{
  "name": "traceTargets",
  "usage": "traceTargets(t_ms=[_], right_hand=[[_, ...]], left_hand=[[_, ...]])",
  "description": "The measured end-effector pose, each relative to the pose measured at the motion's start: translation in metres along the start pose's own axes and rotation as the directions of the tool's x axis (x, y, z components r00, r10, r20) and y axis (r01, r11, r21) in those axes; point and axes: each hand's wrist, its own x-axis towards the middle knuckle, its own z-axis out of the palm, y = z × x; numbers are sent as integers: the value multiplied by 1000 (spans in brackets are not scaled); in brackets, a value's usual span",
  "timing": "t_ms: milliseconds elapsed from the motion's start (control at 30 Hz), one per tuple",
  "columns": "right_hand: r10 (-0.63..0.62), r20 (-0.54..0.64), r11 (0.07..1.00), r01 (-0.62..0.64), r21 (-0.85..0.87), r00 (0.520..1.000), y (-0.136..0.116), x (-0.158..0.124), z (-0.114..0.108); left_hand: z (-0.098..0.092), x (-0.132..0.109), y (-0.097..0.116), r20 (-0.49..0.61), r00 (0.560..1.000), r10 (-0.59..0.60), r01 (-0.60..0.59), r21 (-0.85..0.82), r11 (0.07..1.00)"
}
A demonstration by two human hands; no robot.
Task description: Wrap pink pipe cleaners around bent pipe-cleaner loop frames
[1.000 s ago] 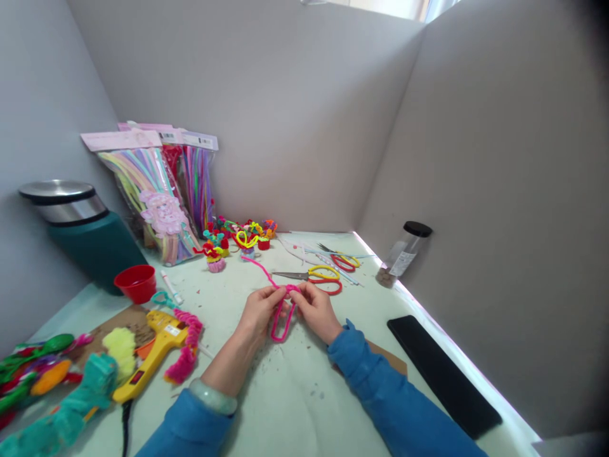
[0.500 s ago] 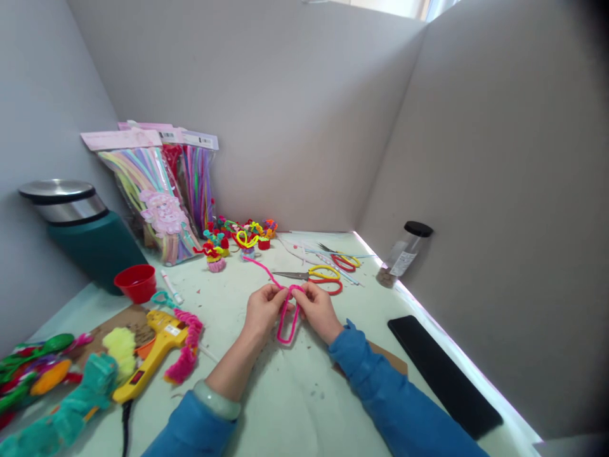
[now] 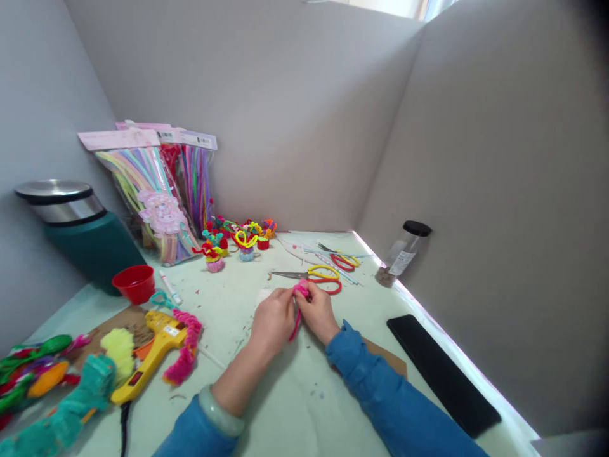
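Between my two hands is a bright pink pipe cleaner [image 3: 301,289], bunched into a small loop at the fingertips, with a strand of it hanging below. My left hand [image 3: 275,322] is closed in a pinch on it, back turned to the camera, so its fingertips are partly hidden. Thumb and fingers of my right hand [image 3: 320,311] grip the loop from the other side. Just beyond the hands lie scissors [image 3: 324,273] with one yellow and one red handle, their blades pointing left.
A yellow glue gun [image 3: 151,362], fuzzy craft pieces [image 3: 185,349] and a red cup [image 3: 134,284] are at the left. Behind stand a teal bottle [image 3: 95,241] and bags of pipe cleaners [image 3: 157,197]. A second pair of scissors [image 3: 345,259], a jar [image 3: 402,254] and a black slab [image 3: 442,374] lie right.
My left hand has moved right and turned over the pipe cleaner. Its free end, which pointed up and left, is no longer visible there, and the long loop below now shows as a strand.
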Motion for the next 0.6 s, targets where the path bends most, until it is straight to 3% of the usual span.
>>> traceTargets(t_ms=[67, 167, 233, 300, 400, 600], right_hand=[[13, -8, 1000, -13, 28, 1000, 1, 2, -1], [38, 43, 982, -45, 182, 998, -2, 3, -2], [34, 104, 959, -62, 276, 994, -4, 3, -2], [32, 163, 940, -85, 332, 986, -6, 1, -2], [55, 218, 922, -133, 364, 974, -6, 0, -3], [112, 291, 863, -238, 445, 950, -11, 0, -6]], left_hand=[[1, -1, 2, 12, 998, 61, -61, 15, 998], [-3, 4, 0, 51, 992, -118, 127, -268, 955], [-8, 9, -3, 150, 944, -295, 328, -535, 778], [-11, 11, -5, 294, 884, -363, 459, -688, 561], [-12, 10, -7, 406, 851, -333, 520, -740, 426], [-9, 10, -10, 381, 845, -376, 511, -783, 355]])
